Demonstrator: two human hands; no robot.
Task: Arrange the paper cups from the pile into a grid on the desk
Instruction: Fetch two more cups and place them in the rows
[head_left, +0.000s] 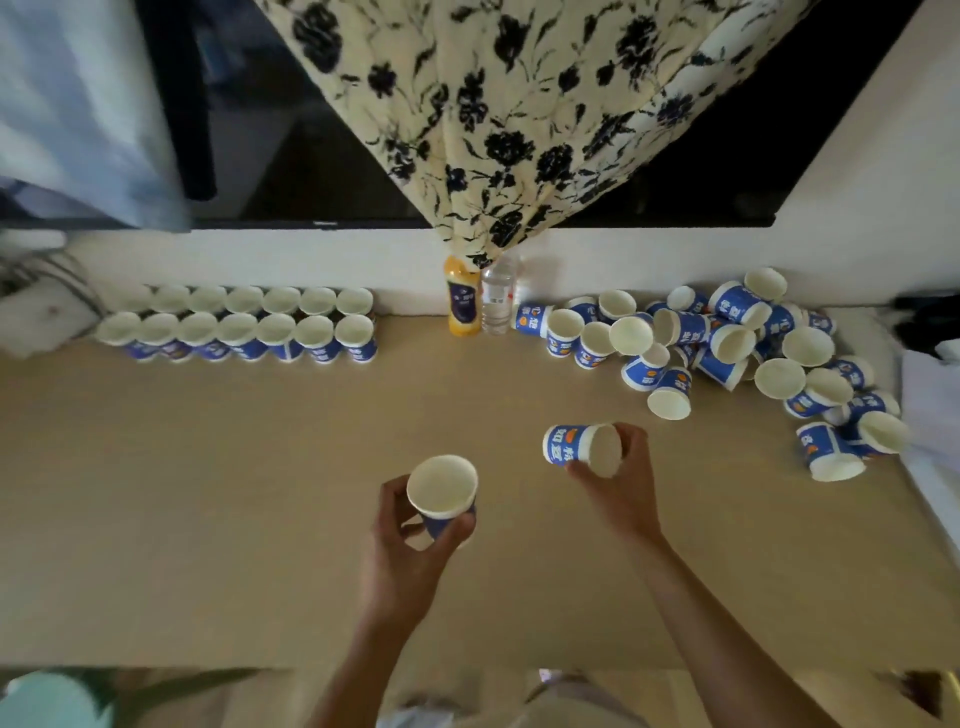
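Note:
My left hand grips an upright blue-and-white paper cup above the middle of the tan desk. My right hand holds a second cup lying on its side, mouth toward the palm. A loose pile of cups lies tumbled at the back right of the desk. Two straight rows of upright cups stand at the back left, against the wall.
An orange juice bottle and a clear water bottle stand at the back centre under a hanging flowered cloth. A dark screen is on the wall. White fabric lies at the right edge.

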